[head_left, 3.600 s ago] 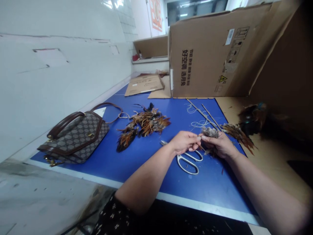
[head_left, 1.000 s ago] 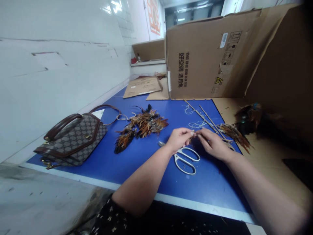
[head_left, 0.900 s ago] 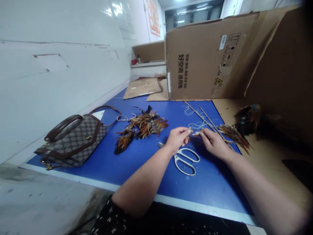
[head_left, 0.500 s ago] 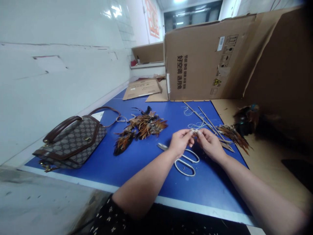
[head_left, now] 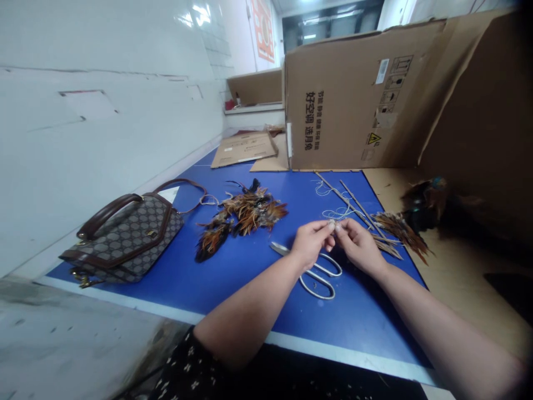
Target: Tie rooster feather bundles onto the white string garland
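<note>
My left hand (head_left: pixel 313 242) and my right hand (head_left: pixel 357 244) meet over the blue table, fingertips pinched together. Between them is thin pale string (head_left: pixel 335 213), which loops out just beyond the fingers; its pinched part is mostly covered. Below my hands lie large scissors (head_left: pixel 318 283) with pale handles, partly under my left wrist. Thin sticks (head_left: pixel 361 201) rest beyond and beside my right hand, with more string around them. A bundle of brown feathers (head_left: pixel 403 230) lies to the right of that hand. Left of my hands is a pile of brown and black feathers (head_left: pixel 254 210).
A patterned handbag (head_left: pixel 137 239) with a brown handle sits at the table's left. A big cardboard box (head_left: pixel 345 111) stands along the back and right. Flat cardboard (head_left: pixel 244 149) lies at the far end. Dark feathers (head_left: pixel 425 205) lie on the cardboard at right.
The fingertips have drawn closer together, and less of the pale string shows between them. The whole view has shifted slightly; the other things on the table stay put.
</note>
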Motion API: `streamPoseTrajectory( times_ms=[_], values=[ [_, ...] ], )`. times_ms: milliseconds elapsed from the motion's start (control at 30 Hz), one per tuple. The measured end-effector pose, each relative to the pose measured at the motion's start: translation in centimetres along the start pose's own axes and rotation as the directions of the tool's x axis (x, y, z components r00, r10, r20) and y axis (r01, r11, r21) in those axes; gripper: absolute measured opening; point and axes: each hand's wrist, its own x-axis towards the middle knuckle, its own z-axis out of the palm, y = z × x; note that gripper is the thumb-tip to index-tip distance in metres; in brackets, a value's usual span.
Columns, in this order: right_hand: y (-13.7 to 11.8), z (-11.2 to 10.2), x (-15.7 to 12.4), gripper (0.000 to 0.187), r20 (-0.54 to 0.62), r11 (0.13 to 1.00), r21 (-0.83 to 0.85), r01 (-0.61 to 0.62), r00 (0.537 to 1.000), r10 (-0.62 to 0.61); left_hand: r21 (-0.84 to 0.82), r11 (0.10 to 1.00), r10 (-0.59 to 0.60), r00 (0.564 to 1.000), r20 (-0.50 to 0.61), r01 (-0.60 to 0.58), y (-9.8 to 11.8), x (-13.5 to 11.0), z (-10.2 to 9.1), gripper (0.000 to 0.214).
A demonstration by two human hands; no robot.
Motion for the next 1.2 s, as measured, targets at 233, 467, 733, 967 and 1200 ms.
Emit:
streamPoseTrajectory(
  times_ms=[233, 467, 733, 967, 1200],
  values=[
    [0.3, -0.1, -0.2, 0.034, 0.025, 0.998, -0.058, 0.003, 1.000, -0.001, -0.115, 0.993, -0.022, 0.997, -0.075, 0.014, 1.1, 0.0, -0.2, 0.044],
    [-0.4, -0.4, -0.1, 0.039, -0.014, 0.992, -0.125, -0.007, 1.000, 0.006, -0.152, 0.980, 0.082, 0.956, -0.280, -0.129, 2.9, 0.6, -0.9, 0.044],
    [-0.8, -0.5, -0.5, 0.036, 0.002, 0.994, 0.070, -0.080, 0.997, 0.080, 0.186, 0.972, 0.190, 0.944, -0.271, -0.142, 1.6, 0.8, -1.4, 0.039],
    [-1.2, -0.7, -0.5, 0.036, -0.072, 0.979, 0.176, -0.101, 0.991, 0.115, 0.290, 0.935, 0.331, 0.804, -0.495, -0.206, 2.6, 2.4, -3.8, 0.039],
    [-0.9, -0.5, -0.5, 0.037, -0.044, 0.976, 0.191, -0.106, 0.992, 0.117, 0.367, 0.918, 0.208, 0.971, -0.121, -0.151, 1.5, 0.6, -1.7, 0.042]
  ],
)
